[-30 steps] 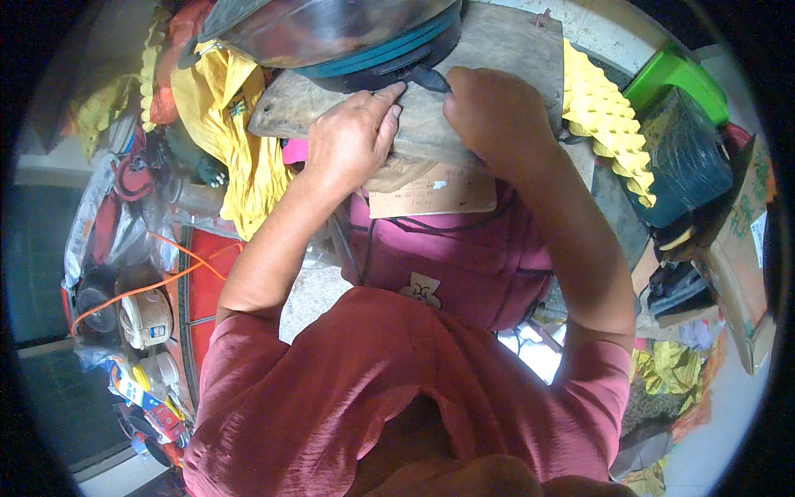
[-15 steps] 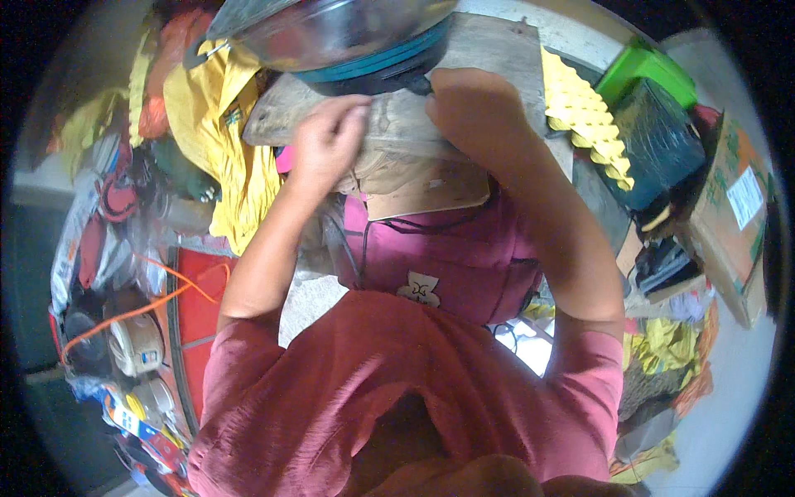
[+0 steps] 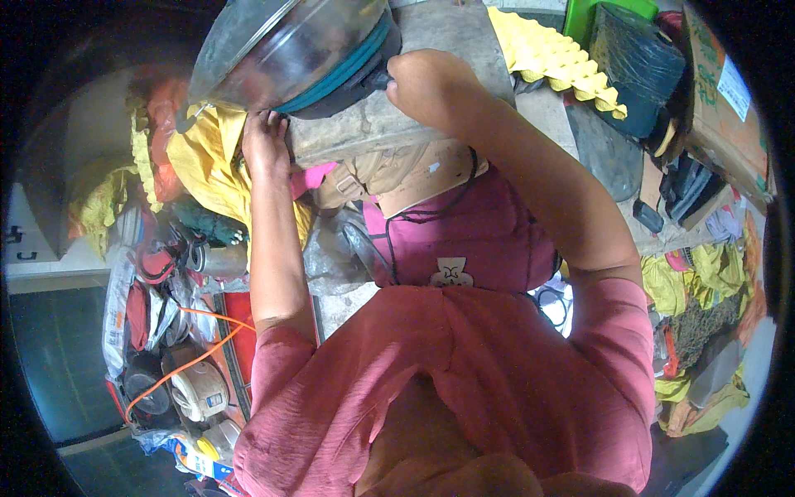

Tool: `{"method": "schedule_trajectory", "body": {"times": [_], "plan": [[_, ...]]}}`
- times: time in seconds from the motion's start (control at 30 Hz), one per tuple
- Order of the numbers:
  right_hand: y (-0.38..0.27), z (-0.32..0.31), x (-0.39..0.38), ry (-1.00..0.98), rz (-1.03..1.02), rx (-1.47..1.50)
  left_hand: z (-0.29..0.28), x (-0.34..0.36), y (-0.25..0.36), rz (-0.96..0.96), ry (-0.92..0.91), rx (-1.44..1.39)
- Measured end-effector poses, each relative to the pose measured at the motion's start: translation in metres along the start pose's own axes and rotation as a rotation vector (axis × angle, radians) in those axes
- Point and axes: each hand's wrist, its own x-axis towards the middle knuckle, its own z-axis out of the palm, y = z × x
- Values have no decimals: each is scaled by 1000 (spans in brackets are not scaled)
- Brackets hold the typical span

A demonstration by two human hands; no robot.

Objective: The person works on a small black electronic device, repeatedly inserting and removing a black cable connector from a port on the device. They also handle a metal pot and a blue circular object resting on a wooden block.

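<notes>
A large clear-and-dark round object (image 3: 286, 54) with teal and black bands sits tilted at the upper middle, on a worn wooden board (image 3: 451, 33). My left hand (image 3: 267, 149) is at the board's left end, beneath the object's rim, fingers bent; what they grip is unclear. My right hand (image 3: 431, 87) is closed at the black strap (image 3: 379, 74) along the object's lower band, its fingertips partly hidden. Below the board are a tan strap, cardboard and a pink bag (image 3: 472, 232) with black cords.
Yellow cloth (image 3: 211, 153) lies left of the board, a bumpy yellow sheet (image 3: 546, 54) right of it. A black case (image 3: 633, 66), green plastic item (image 3: 604, 12) and cardboard box (image 3: 720, 124) crowd the right. Jumbled containers, bags and an orange cord (image 3: 195, 360) fill the lower left.
My left hand has moved left along the board to its end, under the rim. My right hand stays at the strap. The camera view has shifted, moving the board upward in the picture.
</notes>
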Motion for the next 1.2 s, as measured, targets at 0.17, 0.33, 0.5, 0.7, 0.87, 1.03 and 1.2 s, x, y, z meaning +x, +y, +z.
{"method": "schedule_trajectory", "body": {"times": [0.17,0.33,0.5,0.7,0.87,1.03,1.2], "plan": [[5,9,-3,-28,47,36,17,6,-4,43,20,25],[3,12,-5,-55,-14,-33,27,-3,2,59,31,41],[-5,14,-10,13,-43,-114,18,21,-7,60,59,-1],[-15,7,-8,8,-17,-109,15,24,-12,90,-2,-16],[1,7,9,55,11,30,17,21,-9,92,0,-31],[0,11,4,19,-15,-22,12,21,-9,108,-6,30],[-5,18,-8,55,-59,-121,20,15,-7,106,2,-29]]}}
